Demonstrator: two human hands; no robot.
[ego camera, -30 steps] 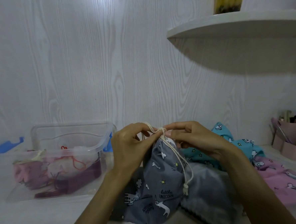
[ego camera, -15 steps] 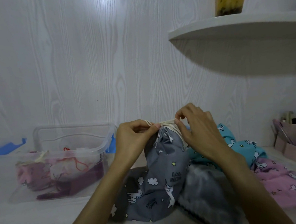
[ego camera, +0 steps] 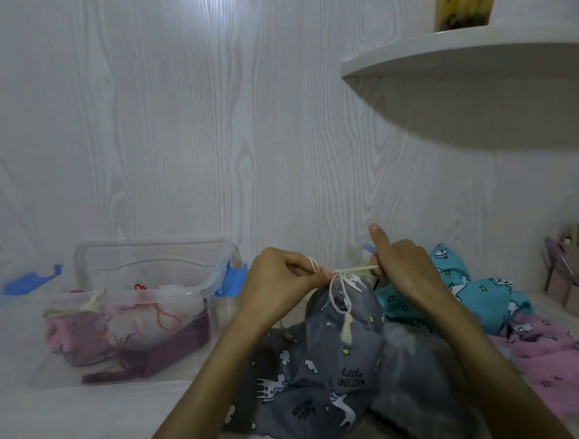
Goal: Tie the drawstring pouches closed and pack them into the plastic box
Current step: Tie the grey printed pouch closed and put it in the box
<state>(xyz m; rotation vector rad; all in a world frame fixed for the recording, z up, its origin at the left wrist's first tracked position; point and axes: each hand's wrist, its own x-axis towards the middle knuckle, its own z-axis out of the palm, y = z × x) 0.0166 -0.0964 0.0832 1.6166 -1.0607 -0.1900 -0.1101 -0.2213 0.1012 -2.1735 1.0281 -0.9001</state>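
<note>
Head camera view, looking down at our two hands working over a pale desk against a white wood-grain wall. We are tying a grey unicorn-print pouch [ego camera: 337, 362], which stands upright at the centre of the desk with its neck gathered shut.

What could go wrong: we judge the knot is only half drawn. If either pinch slips on the thin cream drawstring [ego camera: 354, 269], the loop could slacken and the neck could reopen. Pulling unevenly could also tip the pouch onto the fabric beside it.

Our left hand [ego camera: 278, 288] is curled tight, pinching one end of the drawstring between thumb and fingers just left of the knot. Our right hand [ego camera: 403, 273] pinches the other end just right of the knot, with its index finger sticking straight up. The cord runs taut between both hands, and a tasselled tail hangs down the pouch front.

To the left, well apart from the pouch, sits the clear plastic box [ego camera: 141, 310] with blue latches, already holding pink, white and maroon pouches. To the right lie a teal pouch [ego camera: 472, 289] and a pink pouch [ego camera: 561, 355], untied as far as we can tell.
</note>
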